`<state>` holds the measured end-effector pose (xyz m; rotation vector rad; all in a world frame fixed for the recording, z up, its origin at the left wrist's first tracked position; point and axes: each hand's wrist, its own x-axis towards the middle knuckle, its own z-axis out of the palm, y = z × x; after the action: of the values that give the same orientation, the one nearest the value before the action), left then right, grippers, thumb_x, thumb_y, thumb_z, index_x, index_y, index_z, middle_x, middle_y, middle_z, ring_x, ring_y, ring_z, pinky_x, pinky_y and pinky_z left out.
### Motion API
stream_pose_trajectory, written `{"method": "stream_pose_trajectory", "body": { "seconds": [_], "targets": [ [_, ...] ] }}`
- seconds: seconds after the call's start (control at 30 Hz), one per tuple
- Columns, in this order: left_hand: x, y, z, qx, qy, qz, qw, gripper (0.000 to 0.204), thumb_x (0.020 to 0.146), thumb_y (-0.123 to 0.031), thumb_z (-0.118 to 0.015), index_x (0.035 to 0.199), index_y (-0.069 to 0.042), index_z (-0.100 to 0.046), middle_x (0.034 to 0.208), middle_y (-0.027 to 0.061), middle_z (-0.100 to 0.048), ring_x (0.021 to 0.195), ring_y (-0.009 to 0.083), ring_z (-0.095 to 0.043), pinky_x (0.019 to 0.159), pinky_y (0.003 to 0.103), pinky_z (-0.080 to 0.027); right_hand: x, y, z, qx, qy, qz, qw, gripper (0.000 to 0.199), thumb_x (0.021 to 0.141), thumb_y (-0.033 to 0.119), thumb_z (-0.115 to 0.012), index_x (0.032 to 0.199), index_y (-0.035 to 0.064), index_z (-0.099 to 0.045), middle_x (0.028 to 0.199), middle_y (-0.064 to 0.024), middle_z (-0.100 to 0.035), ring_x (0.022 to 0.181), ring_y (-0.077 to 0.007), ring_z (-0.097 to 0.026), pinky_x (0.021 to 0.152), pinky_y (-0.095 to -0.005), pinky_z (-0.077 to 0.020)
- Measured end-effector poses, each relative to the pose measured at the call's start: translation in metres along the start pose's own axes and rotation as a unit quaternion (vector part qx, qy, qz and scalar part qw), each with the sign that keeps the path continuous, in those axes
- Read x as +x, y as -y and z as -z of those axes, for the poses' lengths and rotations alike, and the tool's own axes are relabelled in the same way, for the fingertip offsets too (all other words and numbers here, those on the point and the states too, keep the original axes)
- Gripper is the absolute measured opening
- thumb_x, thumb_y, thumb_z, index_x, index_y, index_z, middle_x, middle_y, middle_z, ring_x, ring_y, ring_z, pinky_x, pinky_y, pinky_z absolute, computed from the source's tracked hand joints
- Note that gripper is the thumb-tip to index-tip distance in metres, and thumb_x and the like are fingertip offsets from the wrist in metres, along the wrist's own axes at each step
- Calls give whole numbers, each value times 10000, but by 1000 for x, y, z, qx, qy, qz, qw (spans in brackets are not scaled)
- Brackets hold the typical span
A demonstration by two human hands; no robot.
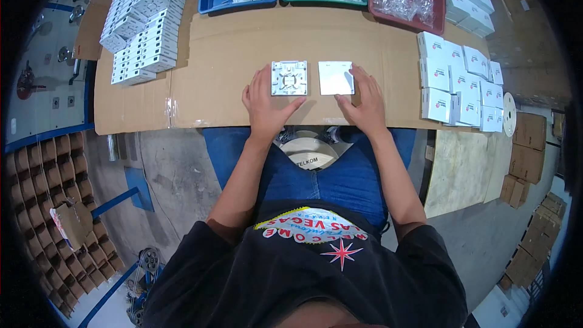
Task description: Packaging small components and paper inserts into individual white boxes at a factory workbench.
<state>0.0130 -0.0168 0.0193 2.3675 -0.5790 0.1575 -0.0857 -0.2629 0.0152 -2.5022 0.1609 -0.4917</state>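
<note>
Side by side on the cardboard-covered table lie two white square plastic pieces. The left one, a small box base, shows a round moulded centre and small posts. The right one is a flat, smooth cover plate. Around the base's left and lower edges rests my left hand, thumb spread away from the fingers. My right hand lies at the cover plate's right edge, fingertips by its upper right corner and thumb below it. Both hands look open, and neither piece appears lifted.
Stacked white box units stand at the left. Far bins, a blue bin and a green bin, hold small white parts; a red bin holds clear plastic bags. White cartons pile up at the right. The table's near edge curves before my lap.
</note>
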Motion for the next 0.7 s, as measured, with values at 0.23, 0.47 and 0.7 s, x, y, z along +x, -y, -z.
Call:
{"method": "stream_pose_trajectory", "body": {
  "seconds": [0.23, 0.47, 0.7],
  "targets": [
    [8, 36, 2, -87, -90, 68, 990, 488, 872, -257, -765, 1280, -44, -602, 1290, 142, -616, 1238, 341, -527, 1078, 462, -378, 0, 0, -2, 111, -31, -65, 991, 538, 839, 220, -792, 1301, 43, -579, 1490, -220, -480, 1378, -397, -471, 1136, -451, -409],
    [7, 14, 3, 31, -73, 75, 994, 361, 922, -283, -708, 1221, -100, -625, 1317, 82, -583, 1283, 293, -486, 1091, 454, -330, 41, -44, 26, 159, -165, -151, 961, 252, 919, 148, -697, 1128, 16, -650, 1130, -171, -671, 1012, -300, -665, 848, -391, -522],
    [9, 11, 0, 36, -85, 70, 993, 338, 889, -266, -725, 1179, -115, -638, 1306, 75, -579, 1291, 288, -476, 1089, 455, -325, 150, -125, 97, -26, -300, -168, 939, 183, 902, 81, -638, 1051, -16, -681, 946, -191, -714, 897, -346, -692, 828, -429, -526]
  ]
}}
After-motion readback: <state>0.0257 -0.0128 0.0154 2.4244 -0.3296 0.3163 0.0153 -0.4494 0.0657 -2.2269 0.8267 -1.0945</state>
